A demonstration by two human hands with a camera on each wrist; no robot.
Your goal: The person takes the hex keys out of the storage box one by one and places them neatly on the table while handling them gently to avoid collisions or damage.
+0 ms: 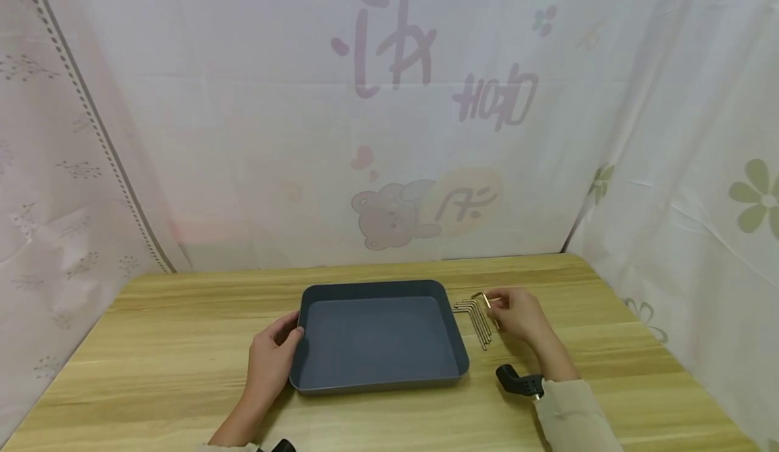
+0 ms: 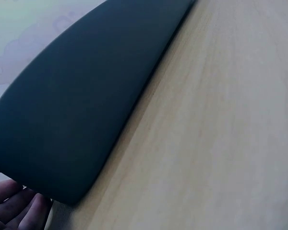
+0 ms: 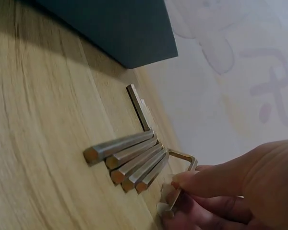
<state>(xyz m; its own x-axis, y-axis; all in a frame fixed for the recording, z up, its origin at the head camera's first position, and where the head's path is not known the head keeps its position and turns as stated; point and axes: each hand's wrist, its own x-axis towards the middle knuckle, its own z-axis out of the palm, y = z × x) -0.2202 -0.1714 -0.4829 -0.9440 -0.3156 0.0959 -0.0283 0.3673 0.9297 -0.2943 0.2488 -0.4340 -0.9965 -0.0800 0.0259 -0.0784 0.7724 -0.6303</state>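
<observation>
A dark grey rectangular tray (image 1: 377,344) lies on the table with nothing in it. My left hand (image 1: 270,360) grips its left side, thumb at the rim and fingers against the outer wall. In the left wrist view, fingertips (image 2: 34,213) show past the end of the tray wall (image 2: 86,96). To the right of the tray, my right hand (image 1: 517,313) pinches a brass-coloured Allen key (image 3: 182,155) between thumb and fingers. Several more Allen keys (image 3: 129,165) lie side by side on the wood, between the tray and that hand, bent ends towards the back.
The wood-grain table (image 1: 182,344) extends on both sides of the tray. A printed white curtain (image 1: 255,134) hangs behind the table and along its sides. A black wrist mount (image 1: 517,381) sits at my right sleeve (image 1: 575,415).
</observation>
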